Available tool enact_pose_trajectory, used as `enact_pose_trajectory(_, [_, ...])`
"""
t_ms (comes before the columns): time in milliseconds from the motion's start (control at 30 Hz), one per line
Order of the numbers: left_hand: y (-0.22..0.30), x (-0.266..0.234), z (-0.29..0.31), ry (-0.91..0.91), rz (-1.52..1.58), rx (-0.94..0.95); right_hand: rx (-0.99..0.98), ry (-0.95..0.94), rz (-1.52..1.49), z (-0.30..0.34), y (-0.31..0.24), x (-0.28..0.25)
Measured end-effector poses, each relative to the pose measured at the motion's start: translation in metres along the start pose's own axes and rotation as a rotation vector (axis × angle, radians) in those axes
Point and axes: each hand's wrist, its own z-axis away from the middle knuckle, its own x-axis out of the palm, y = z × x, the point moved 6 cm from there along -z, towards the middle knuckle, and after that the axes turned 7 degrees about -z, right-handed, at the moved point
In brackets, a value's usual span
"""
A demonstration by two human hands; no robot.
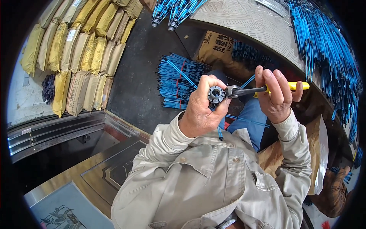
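My left hand is closed around a round grey hub with a slotted rim and a hole in its centre. Several thin blue rods with dark tips stick out from around the hub in different directions. My right hand grips cutting pliers with dark metal jaws and yellow handles. The pliers lie level, and their jaws meet the right side of the hub next to my left fingertips. What sits between the jaws is too small to make out.
Bundles of blue rods lie beyond my left hand. More hang over the curved bench at right. Wrapped packages are stacked at far left. A brown carton stands under the bench. Another person's arm shows at lower right.
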Motion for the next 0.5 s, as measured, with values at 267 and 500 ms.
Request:
enact_pose_trajectory(267, [0.004, -0.005, 0.003, 0.018, -0.013, 0.025, -0.019, -0.390, -0.462, -0.015, 0.009, -0.009])
enact_pose_trajectory(500, [0.008, 0.004, 0.003, -0.223, 0.069, 0.045, 0.211, -1.202, -1.210, -0.019, 0.034, -0.017])
